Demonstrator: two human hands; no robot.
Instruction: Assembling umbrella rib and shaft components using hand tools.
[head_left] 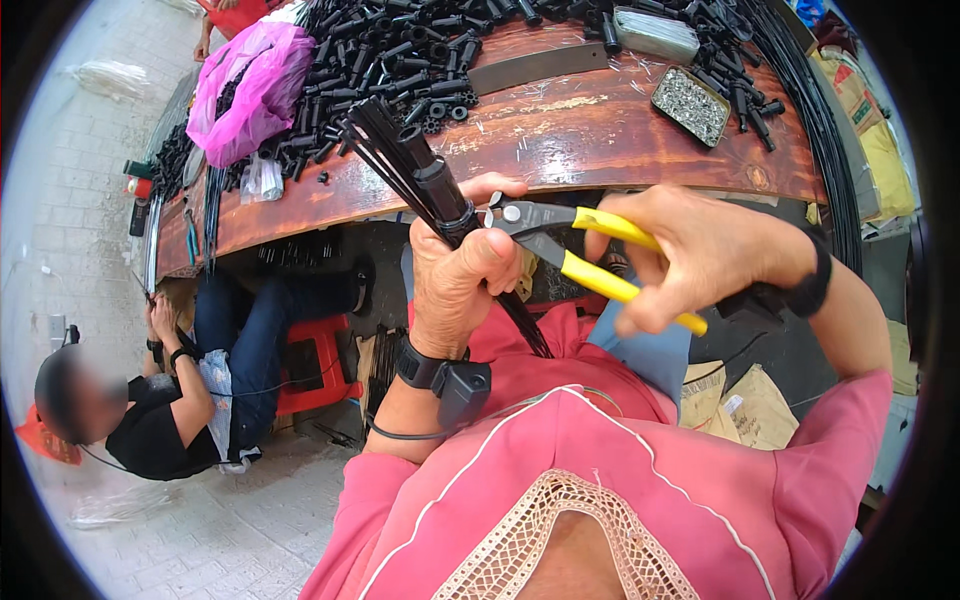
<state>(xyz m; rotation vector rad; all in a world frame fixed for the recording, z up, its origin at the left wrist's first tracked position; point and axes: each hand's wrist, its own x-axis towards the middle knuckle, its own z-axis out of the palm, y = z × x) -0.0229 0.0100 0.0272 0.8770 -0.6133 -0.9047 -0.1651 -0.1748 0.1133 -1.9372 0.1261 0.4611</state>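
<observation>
My left hand grips a bundle of thin black rods that passes through a black plastic sleeve just above my fist; the rods stick out above and below the hand. My right hand holds yellow-handled pliers, whose metal jaws sit right beside the sleeve at my left thumb. Both wrists wear a black band with a small device.
A dark wooden table ahead holds a heap of black plastic tubes, a tray of small metal parts, a clear packet and a pink bag. Another person sits on a red stool at the left.
</observation>
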